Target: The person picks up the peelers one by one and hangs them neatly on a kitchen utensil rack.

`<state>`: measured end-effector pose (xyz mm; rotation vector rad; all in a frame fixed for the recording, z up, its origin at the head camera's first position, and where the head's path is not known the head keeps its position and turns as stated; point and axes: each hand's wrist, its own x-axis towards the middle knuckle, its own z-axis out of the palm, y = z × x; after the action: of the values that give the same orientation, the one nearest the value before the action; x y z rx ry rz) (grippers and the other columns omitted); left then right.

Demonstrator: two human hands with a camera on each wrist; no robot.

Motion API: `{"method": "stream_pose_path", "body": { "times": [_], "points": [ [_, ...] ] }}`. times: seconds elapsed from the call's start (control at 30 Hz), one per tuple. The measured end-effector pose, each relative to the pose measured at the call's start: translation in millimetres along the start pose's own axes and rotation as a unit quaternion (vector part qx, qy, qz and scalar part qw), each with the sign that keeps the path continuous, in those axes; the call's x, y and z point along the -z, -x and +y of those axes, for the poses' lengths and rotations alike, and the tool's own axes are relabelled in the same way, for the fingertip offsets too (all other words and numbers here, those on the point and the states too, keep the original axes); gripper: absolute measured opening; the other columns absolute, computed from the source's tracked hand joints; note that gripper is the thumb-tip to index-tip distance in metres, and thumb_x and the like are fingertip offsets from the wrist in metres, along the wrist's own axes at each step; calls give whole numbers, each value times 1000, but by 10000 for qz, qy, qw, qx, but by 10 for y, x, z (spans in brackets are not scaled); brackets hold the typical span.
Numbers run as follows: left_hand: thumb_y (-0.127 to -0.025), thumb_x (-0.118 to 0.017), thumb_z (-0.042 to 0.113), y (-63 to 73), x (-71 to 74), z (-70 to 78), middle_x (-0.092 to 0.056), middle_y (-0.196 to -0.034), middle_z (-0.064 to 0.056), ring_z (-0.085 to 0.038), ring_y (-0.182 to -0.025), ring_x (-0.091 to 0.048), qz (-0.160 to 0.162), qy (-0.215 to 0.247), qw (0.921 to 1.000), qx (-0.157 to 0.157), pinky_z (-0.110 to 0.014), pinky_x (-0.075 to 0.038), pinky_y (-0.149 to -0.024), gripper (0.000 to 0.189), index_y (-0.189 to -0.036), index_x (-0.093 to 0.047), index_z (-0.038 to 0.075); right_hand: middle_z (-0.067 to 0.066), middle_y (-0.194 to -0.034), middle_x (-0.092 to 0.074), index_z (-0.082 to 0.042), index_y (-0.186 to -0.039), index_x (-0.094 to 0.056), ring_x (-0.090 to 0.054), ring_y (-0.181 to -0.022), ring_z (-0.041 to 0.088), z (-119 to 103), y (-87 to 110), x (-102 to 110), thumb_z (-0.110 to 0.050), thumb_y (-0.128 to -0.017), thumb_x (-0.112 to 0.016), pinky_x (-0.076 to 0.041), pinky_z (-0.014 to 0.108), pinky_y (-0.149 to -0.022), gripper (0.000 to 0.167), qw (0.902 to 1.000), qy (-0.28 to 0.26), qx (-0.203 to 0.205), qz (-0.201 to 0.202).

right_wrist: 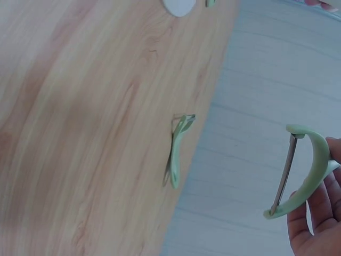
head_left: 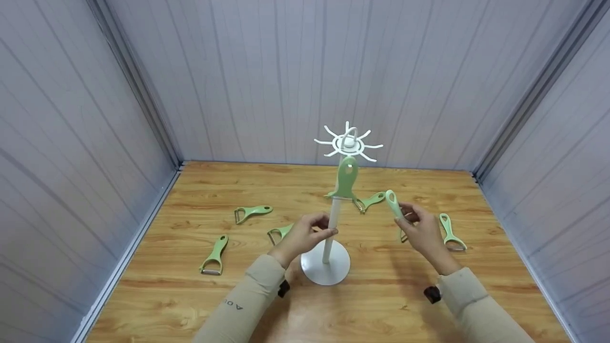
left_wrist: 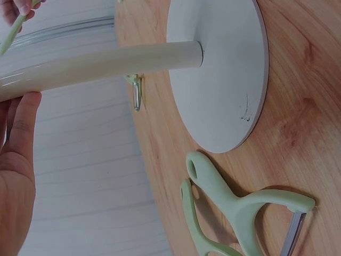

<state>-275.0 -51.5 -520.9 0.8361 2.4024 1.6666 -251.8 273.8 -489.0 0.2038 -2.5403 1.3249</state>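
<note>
A white stand with a ring of hooks (head_left: 348,144) rises from a round base (head_left: 339,272) on the wooden table. My left hand (head_left: 305,234) grips the stand's pole (head_left: 334,213) about midway up, thumb and fingers on either side. One green peeler (head_left: 347,178) hangs from a front hook, blade end down. To the right of the pole, my right hand (head_left: 421,229) pinches another green peeler (head_left: 392,202) off the table, its looped handle end pointing up. In the right wrist view, this held peeler's curved head (right_wrist: 318,162) and metal blade stick out below the fingers.
Several more green peelers lie about the table: one at far left (head_left: 217,252), one behind it (head_left: 255,212), one partly hidden by the left hand (head_left: 282,231), one behind the pole (head_left: 372,200) and one at right (head_left: 447,229). Pale panel walls (head_left: 305,71) enclose the table.
</note>
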Motion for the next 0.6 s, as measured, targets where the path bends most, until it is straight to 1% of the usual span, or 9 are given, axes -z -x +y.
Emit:
{"method": "stream_pose_path", "body": {
  "times": [0.17, 0.27, 0.43, 0.6],
  "points": [
    [-106, -73, 22, 2, 1, -3, -77, -109, -7, -13, -100, -69, 0, 59, 10000, 13, -35, -60, -89, 24, -121, -75, 4, 19, -111, -75, 2, -137, -70, -68, -88, 6, -136, 26, -7, -2, -101, -75, -56, 15, -75, 36, 9995, -124, 203, 199],
    [-106, -73, 22, 3, 1, -2, -77, -109, -7, -13, -99, -69, -1, 103, 9999, 19, -34, -60, -87, 24, -120, -75, 3, 18, -110, -76, 1, -136, -71, -69, -89, 6, -201, 35, -9, -2, -100, -77, -56, 15, -79, 36, 9992, -139, 265, 257],
    [-106, -74, 22, -4, -6, -13, -77, -107, -6, -12, -98, -69, 29, 100, 9999, -11, -31, -59, -85, 18, -117, -76, 8, 16, -110, -76, -1, -135, -72, -68, -90, 4, -282, 53, -2, -1, -99, -78, -55, 14, -82, 37, 9990, -169, 272, 315],
    [-106, -74, 23, -12, -13, -20, -77, -107, -6, -12, -98, -69, 62, 83, 9999, 12, -32, -59, -86, 17, -117, -76, 10, 16, -112, -75, -2, -135, -72, -67, -93, 6, -347, 65, 11, -2, -100, -78, -53, 14, -83, 36, 9984, -239, 350, 380]
  ]
}}
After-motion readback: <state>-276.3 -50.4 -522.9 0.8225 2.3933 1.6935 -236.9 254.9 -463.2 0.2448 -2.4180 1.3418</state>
